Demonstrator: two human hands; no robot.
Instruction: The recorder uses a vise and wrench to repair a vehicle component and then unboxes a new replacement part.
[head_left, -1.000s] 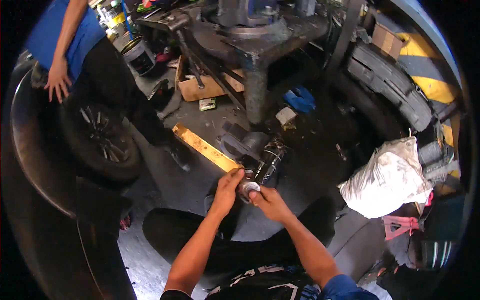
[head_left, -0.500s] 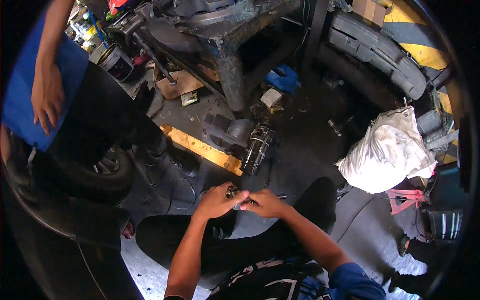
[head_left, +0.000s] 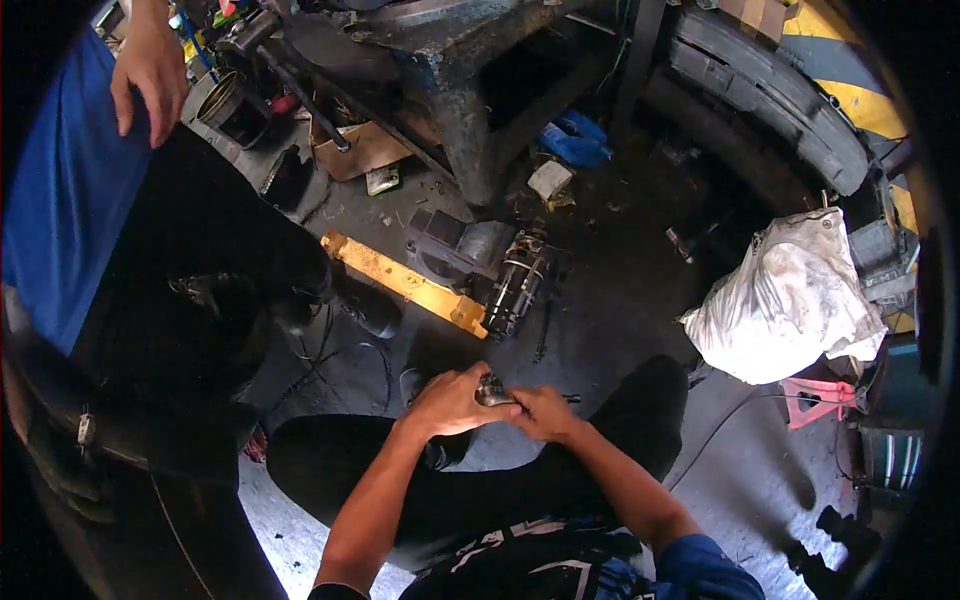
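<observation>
My left hand (head_left: pixel 452 402) is wrapped over a small shiny metal part (head_left: pixel 491 385) held above my crossed legs. My right hand (head_left: pixel 541 415) grips the same part from the right, fingers curled; much of the part is hidden by my hands. Just beyond them on the floor lie a yellow metal bar (head_left: pixel 395 280), a black-and-silver cylindrical assembly (head_left: pixel 515 280) and a grey metal housing (head_left: pixel 452 240) beside it.
A co-worker's hand (head_left: pixel 148 80) and dark-clothed leg are close on the left, beside a dark car. A grimy steel stand (head_left: pixel 470 150), blue object (head_left: pixel 576 138) and bucket (head_left: pixel 225 112) lie ahead. A white sack (head_left: pixel 775 300), pink stand (head_left: pixel 810 400) and bumper-like piece (head_left: pixel 760 90) are right.
My hands moved lower, away from the cylindrical assembly, keeping hold of the small part. The co-worker stepped nearer on the left, and that person's hand dropped, then rose again.
</observation>
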